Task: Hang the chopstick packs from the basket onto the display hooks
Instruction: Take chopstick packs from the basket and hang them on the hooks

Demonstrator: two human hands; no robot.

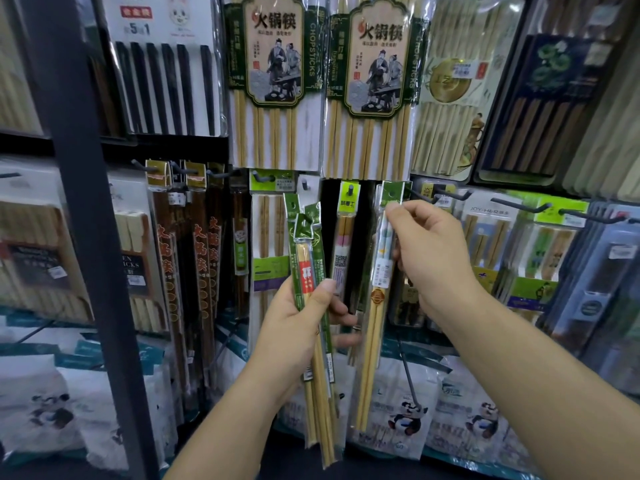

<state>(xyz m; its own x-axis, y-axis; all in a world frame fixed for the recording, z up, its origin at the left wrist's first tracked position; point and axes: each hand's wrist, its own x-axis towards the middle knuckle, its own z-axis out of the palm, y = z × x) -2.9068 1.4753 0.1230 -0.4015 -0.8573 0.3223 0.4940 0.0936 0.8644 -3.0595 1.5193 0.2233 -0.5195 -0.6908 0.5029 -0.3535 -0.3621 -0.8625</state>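
Both hands are up in front of the pegboard wall of chopsticks. The left hand [298, 327] is wrapped around a bunch of packs [308, 244], thumb pressed across the front and fingers curled behind. At least 2 green header cards stick up above the fist, and the pale sticks run down past the wrist. The right hand [426, 247] pinches a single pack [375, 306] by its green header, thumb and forefinger closed just under the punched hole, the other fingers folded behind the sleeve. That pack hangs nearly upright, tilted a little, with its lower end in front of a panda-printed bag [405, 410]. Its header is raised level with the row of pegs, just beside a dark hook [424, 196]; from here I can't tell whether the hole has caught the tip. Right next to it, between the 2 hands, a narrow pack with a yellow-green header [346, 237] hangs on its own peg. Above, 2 large hot-pot chopstick packs [273, 81] hang side by side, and a dark upright post [86, 237] stands at the left.
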